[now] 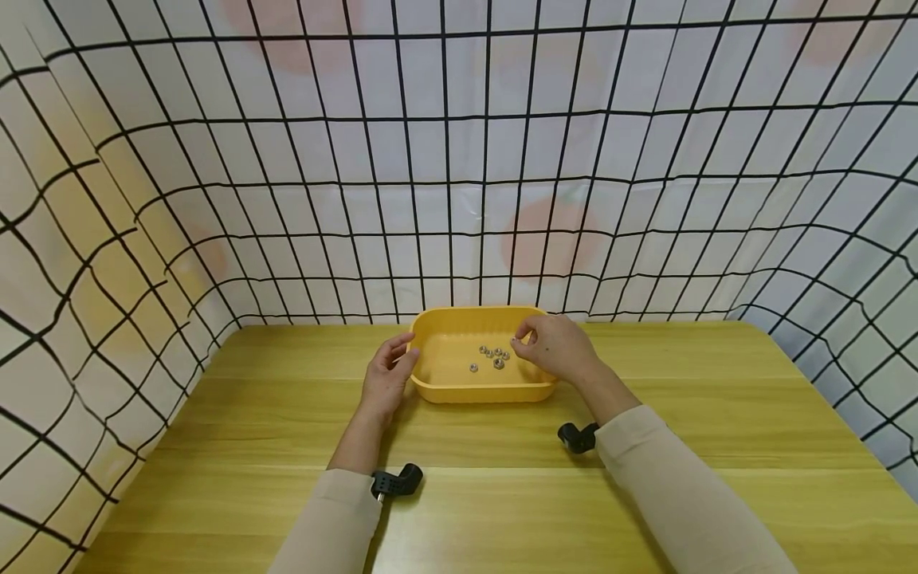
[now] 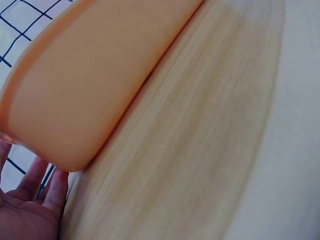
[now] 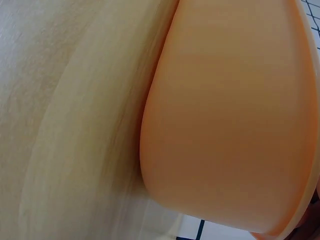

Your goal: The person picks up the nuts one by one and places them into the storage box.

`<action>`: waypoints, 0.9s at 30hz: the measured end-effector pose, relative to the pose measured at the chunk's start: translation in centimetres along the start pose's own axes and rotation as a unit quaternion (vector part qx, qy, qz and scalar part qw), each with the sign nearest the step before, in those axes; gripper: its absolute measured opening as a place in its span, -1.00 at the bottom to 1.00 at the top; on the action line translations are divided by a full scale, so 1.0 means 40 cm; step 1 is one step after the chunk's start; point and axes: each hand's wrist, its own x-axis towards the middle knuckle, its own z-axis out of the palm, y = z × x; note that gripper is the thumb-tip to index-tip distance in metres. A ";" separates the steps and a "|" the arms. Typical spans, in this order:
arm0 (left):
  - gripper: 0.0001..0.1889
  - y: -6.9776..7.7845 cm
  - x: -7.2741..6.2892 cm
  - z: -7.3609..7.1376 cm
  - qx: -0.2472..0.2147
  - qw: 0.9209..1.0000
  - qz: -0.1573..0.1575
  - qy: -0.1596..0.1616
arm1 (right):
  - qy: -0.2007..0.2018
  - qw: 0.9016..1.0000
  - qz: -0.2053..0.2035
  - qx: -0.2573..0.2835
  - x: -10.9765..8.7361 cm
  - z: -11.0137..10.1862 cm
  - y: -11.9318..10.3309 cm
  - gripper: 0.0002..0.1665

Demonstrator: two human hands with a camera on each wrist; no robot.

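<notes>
A yellow rectangular tray [image 1: 484, 394] sits on the wooden table, with several small metal nuts [image 1: 498, 363] lying loose on its floor. My left hand [image 1: 385, 379] rests at the tray's left end, its thumb and fingertips against the rim. In the left wrist view, the fingers [image 2: 56, 192] of that hand reach up beside the tray's outer wall [image 2: 100, 85], loosely spread. Over the tray's right side, my right hand [image 1: 559, 347] pinches a tiny shiny piece, apparently a nut, between thumb and forefinger. The right wrist view shows mostly the tray's outside wall [image 3: 225, 110]; the fingertips are hidden there.
The wooden table [image 1: 473, 510] extends around the tray on both sides and in front. Behind it, a white backdrop with a black grid [image 1: 466, 183] rises at the table's far edge and wraps both sides. Black camera mounts [image 1: 398, 481] sit on both wrists.
</notes>
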 end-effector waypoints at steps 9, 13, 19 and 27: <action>-0.57 -0.001 -0.003 -0.003 0.001 1.000 0.001 -0.003 | 0.011 1.000 -0.010 0.001 -0.001 0.008 0.005 -0.75; -0.58 0.000 -0.003 -0.003 0.002 1.000 0.000 -0.002 | 0.017 1.000 -0.012 -0.004 -0.004 0.004 0.006 -0.74; -0.59 -0.002 -0.003 -0.002 0.006 1.000 0.001 0.003 | 0.028 0.999 0.010 0.011 -0.016 -0.012 0.006 -0.68; -0.56 -0.003 -0.009 -0.007 -0.006 1.000 0.006 0.004 | 0.055 0.998 0.008 0.040 -0.048 -0.039 0.031 -0.70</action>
